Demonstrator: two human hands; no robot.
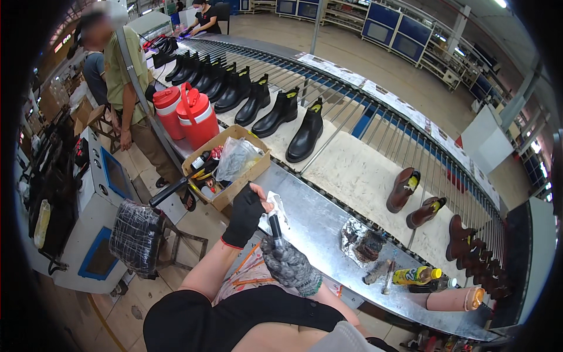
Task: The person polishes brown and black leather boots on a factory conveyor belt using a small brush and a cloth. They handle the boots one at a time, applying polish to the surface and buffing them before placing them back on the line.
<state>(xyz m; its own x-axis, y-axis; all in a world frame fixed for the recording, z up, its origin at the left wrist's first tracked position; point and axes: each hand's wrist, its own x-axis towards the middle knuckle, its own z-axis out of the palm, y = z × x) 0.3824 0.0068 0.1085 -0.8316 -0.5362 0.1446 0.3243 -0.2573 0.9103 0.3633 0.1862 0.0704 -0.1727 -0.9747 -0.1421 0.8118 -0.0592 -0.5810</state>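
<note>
My left hand (248, 210), in a black fingerless glove, is raised over the near edge of the metal bench. Its bare fingertips are closed at a crumpled white cloth or paper (279, 206). My right hand (289, 265) wears a grey knitted glove and grips a short black cylinder (275, 227), which looks like a tool handle. The cylinder points up and away, its upper end close to my left fingertips and the white piece. What that end carries is too small to tell. Beyond both hands, a black ankle boot (305, 138) stands upright on the pale conveyor.
A cardboard box (240, 179) of bottles and tools sits left, before two red jugs (196, 120). Black boots line the roller conveyor (352, 167); brown boots (403, 189) stand right. The metal bench (319, 234) holds a dark block on foil, a brush and bottles. People stand far left.
</note>
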